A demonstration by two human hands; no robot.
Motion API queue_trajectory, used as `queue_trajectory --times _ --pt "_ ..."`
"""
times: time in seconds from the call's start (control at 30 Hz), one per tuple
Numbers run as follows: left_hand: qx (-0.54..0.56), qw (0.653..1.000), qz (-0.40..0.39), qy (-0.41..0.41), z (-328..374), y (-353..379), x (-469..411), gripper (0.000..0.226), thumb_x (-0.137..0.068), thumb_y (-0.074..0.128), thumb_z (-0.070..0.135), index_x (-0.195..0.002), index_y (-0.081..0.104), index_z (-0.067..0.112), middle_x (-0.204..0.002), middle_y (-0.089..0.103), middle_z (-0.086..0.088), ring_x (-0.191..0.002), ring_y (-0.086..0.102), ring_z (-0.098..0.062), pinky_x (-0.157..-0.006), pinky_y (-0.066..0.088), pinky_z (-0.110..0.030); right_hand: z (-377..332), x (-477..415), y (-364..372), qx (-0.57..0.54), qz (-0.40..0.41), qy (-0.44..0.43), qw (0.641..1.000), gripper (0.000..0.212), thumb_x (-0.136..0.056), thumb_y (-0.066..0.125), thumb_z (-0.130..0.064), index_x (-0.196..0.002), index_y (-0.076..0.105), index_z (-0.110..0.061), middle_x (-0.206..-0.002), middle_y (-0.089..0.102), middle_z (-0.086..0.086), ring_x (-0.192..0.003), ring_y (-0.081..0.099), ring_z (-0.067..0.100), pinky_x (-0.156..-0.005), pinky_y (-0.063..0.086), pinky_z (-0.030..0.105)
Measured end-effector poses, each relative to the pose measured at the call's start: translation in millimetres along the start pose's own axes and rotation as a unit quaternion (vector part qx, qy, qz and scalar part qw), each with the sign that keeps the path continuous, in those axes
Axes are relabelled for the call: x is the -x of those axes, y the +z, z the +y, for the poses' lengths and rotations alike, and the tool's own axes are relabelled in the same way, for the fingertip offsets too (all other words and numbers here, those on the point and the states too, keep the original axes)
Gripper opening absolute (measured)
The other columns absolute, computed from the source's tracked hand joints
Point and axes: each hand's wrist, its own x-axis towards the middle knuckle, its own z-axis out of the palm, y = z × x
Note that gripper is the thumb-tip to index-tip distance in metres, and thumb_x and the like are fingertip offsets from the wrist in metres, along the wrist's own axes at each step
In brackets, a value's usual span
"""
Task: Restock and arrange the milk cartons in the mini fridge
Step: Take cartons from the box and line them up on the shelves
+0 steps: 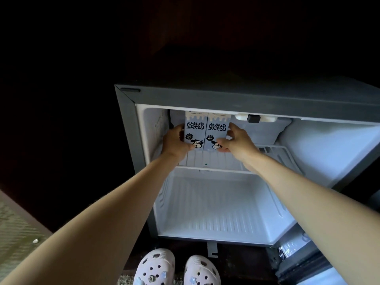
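Upright on the wire shelf (205, 159) at the upper left of the open mini fridge (226, 97), pressed side to side with cow prints facing out: left milk carton (195, 128) and right milk carton (218, 126). Left hand (174, 140) wrapped round the outer edge of the left milk carton, thumb across its lower front. Right hand (236, 140) likewise curled round the outer edge of the right milk carton, thumb low on the front. Probably full, so fairly heavy and sloshing inside; stiff paperboard, yet dentable under a hard squeeze (possibly slick once chilled). Best taken by the narrow sides at mid-height, pressing lightly, sliding along the shelf rather than lifting by the top fold.
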Motion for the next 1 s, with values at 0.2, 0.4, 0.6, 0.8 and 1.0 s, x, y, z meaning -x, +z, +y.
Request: queue_trajectory --times 0.2,0.4,0.6,0.8,1.0 --pt "0.01 1.0 0.019 -0.002 -4.0 0.6 0.7 0.052 -0.078 0.063 -0.014 -0.126 0.052 0.003 -0.126 0.061 -0.012 -0.118 0.057 -0.025 -0.087 0.043 -0.021 2.1 -2.5 -0.8 0.002 -0.029 0.008 1.0 0.048 -0.092 0.051 0.002 -0.137 0.04 -0.009 -0.134 0.053 0.012 -0.115 0.056 0.025 -0.09 0.049 0.03" --pt "0.015 0.999 0.036 -0.004 -6.4 4.1 2.1 0.05 -0.078 0.061 -0.015 -0.125 0.053 0.003 -0.125 0.061 -0.013 -0.118 0.057 -0.026 -0.09 0.044 -0.024 1.0 0.1 2.8 0.003 -0.027 0.016 0.999 0.05 -0.093 0.05 -0.001 -0.14 0.037 -0.01 -0.135 0.052 0.012 -0.101 0.056 0.019 -0.085 0.05 0.029" --pt "-0.018 0.999 0.03 -0.002 -4.4 3.4 4.2 0.047 -0.081 0.061 -0.01 -0.126 0.052 0.005 -0.127 0.06 -0.011 -0.119 0.056 -0.023 -0.085 0.041 -0.019 2.5 3.2 10.6 0.025 0.008 0.004 1.0 0.049 -0.094 0.049 -0.002 -0.14 0.035 -0.01 -0.137 0.05 0.011 -0.114 0.057 0.025 -0.089 0.051 0.028" --pt "-0.077 0.996 0.032 0.01 -4.8 10.6 2.5 0.046 -0.086 0.052 -0.005 -0.129 0.046 0.011 -0.132 0.055 -0.007 -0.123 0.052 -0.022 -0.095 0.043 -0.023 3.3 9.0 14.0 0.036 0.042 0.016 0.998 0.043 -0.089 0.058 -0.006 -0.131 0.046 -0.006 -0.13 0.056 0.012 -0.095 0.059 0.021 -0.08 0.051 0.026" --pt "-0.135 0.99 0.039 0.01 1.1 5.7 17.4 0.062 -0.081 0.041 -0.013 -0.138 0.036 0.01 -0.144 0.042 -0.011 -0.133 0.041 -0.025 -0.111 0.038 -0.037 -8.3 26.3 25.4 0.119 0.146 0.052 0.981 0.047 -0.085 0.061 -0.006 -0.13 0.046 0.0 -0.122 0.059 0.017 -0.107 0.06 0.031 -0.086 0.051 0.031"
